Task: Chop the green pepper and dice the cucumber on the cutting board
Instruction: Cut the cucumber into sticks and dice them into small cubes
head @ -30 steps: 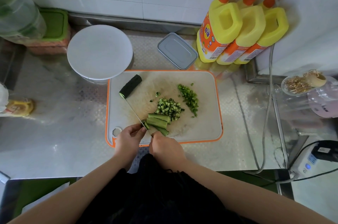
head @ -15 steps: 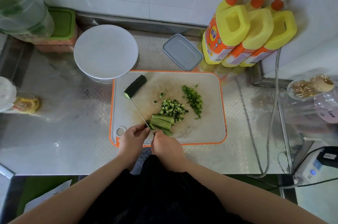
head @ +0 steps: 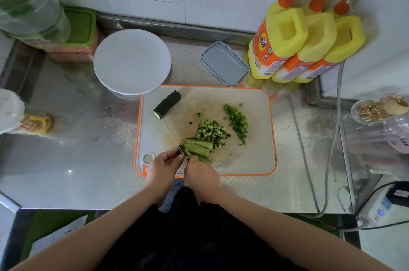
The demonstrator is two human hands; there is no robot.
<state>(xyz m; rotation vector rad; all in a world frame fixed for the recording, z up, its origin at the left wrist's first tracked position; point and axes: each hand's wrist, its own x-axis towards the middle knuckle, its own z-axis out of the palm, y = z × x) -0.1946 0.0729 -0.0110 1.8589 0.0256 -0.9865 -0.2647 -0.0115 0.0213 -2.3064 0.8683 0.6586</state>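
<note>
On the steel tabletop [head: 73, 160] lies a white cutting board [head: 250, 160] with an orange rim, and all the task's food sits on it. Near its front edge a bundle of cucumber strips [head: 198, 149] lies side by side, pointing toward the pile of diced cucumber [head: 211, 130] just beyond them and touching it. To the right of that pile, a little apart, runs a narrow heap of chopped green pepper [head: 236, 121]. An uncut piece of cucumber [head: 167, 104] with dark skin rests at the board's far left corner, tilted, its pale cut face toward the person. The left hand [head: 162, 165] has its fingers curled, its grip closed at the near end of the strips right beside the blade. The right hand [head: 199, 172] is closed round the handle of a knife [head: 171, 134] (the handle itself is hidden inside the fist), and the thin blade runs away from the hands diagonally across the board, its tip close to the uncut piece. Behind the board stand a round white plate [head: 132, 61] set over a bowl, a grey lidded tin [head: 224, 64] and three yellow pump bottles [head: 305, 38] against the tiled wall. A green-lidded box [head: 80, 27] sits at the far left.
</note>
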